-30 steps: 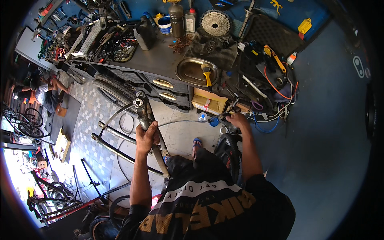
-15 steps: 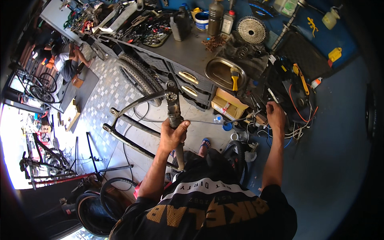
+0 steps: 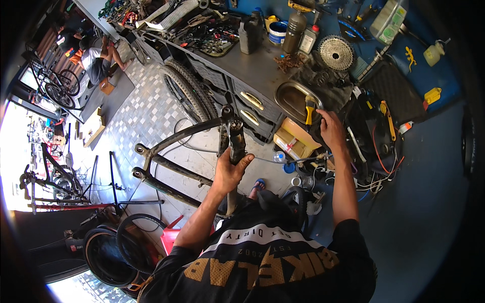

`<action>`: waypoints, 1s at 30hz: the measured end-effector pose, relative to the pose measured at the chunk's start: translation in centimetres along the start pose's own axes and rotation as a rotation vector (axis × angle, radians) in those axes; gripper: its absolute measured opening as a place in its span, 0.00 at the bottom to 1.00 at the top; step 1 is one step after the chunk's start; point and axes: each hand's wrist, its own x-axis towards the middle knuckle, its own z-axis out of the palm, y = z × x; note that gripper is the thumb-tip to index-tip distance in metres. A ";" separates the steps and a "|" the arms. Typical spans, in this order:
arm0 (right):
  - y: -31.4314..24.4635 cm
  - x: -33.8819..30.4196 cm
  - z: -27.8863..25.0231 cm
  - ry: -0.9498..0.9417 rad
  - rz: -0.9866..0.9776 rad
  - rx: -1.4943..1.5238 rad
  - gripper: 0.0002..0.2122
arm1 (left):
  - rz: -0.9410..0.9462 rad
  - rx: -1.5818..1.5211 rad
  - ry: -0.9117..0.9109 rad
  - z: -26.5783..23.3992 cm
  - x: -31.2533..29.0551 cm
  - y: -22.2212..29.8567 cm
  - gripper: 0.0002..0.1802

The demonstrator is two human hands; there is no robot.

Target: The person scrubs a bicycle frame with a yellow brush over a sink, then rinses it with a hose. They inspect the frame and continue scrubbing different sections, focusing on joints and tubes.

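My left hand [image 3: 229,174] is wrapped round the thick upright part of a dark bicycle swingarm [image 3: 179,131], whose two arms stretch off to the left. Dust and grime show on its surface. My right hand [image 3: 331,132] is at the bench edge, index finger stretched out, beside a yellow-handled brush [image 3: 309,116]; nothing is visible in its grasp. That brush lies in an oval metal tray [image 3: 289,95] with its bristles toward the back. Whether my fingertip touches the brush or the tray rim, I cannot tell.
A cassette [image 3: 337,52], bottles and a blue-white tub [image 3: 278,32] stand on the bench [image 3: 227,63]. An opened cardboard box [image 3: 293,139] sits below the tray. Cables [image 3: 381,177] tangle at the right. Bicycle tyres [image 3: 184,91] lean on the drawers; people sit far left.
My right hand has moved from the tools and cables up to the tray with the brush. The swingarm, still in my left hand, has shifted slightly and turned. The whole view has shifted.
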 end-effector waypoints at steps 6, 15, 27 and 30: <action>-0.2 1.0 0.4 -0.023 0.027 0.067 0.17 | -0.016 0.051 0.020 0.0 0.0 0.4 0.22; -2.6 0.0 -0.1 0.016 0.015 0.209 0.14 | -0.029 -0.044 -0.091 0.3 2.0 1.1 0.20; -6.6 -2.8 -0.7 -0.067 0.002 0.364 0.13 | -0.111 -0.395 -0.353 -1.2 6.0 5.4 0.18; -6.4 -3.0 -0.7 -0.096 0.036 0.354 0.13 | -0.155 -0.368 -0.384 -1.9 6.7 7.1 0.18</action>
